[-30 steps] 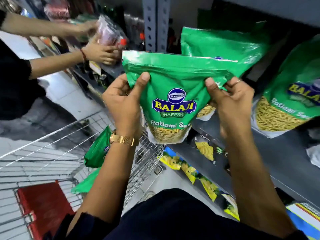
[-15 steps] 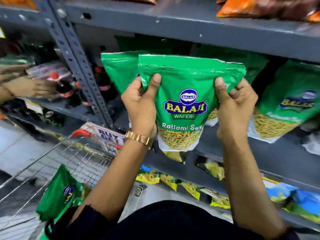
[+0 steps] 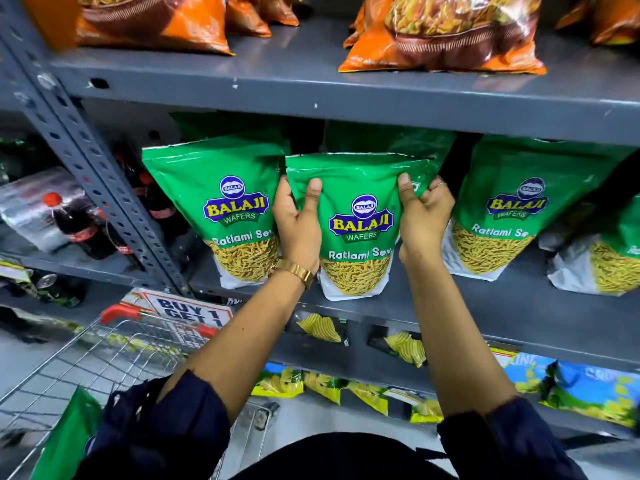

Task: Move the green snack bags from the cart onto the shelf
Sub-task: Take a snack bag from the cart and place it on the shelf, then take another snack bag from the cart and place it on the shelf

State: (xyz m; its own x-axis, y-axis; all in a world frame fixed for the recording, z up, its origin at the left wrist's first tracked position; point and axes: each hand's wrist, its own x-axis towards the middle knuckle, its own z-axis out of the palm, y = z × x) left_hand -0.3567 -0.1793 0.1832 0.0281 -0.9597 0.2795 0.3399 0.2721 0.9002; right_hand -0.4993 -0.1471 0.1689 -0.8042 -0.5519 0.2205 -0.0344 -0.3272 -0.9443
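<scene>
A green snack bag (image 3: 358,233) stands upright on the grey shelf (image 3: 467,306), its bottom edge at the shelf front. My left hand (image 3: 298,225) grips its left side and my right hand (image 3: 420,216) grips its right side near the top. Two more green bags stand on the same shelf, one to the left (image 3: 228,209) and one to the right (image 3: 509,209), with others behind. At the lower left, the wire cart (image 3: 114,355) holds another green bag (image 3: 69,441), partly hidden by my sleeve.
Orange snack bags (image 3: 446,32) lie on the shelf above. Cola bottles (image 3: 79,226) fill the bay left of the slotted upright (image 3: 100,192). Yellow and blue packets (image 3: 346,386) line the lower shelves. A promo sign (image 3: 188,311) sits by the cart's red handle.
Both hands carried the green bag up and forward from in front of the shelf onto it, between two standing bags. The view tilted up, and the other person's arms left the frame.
</scene>
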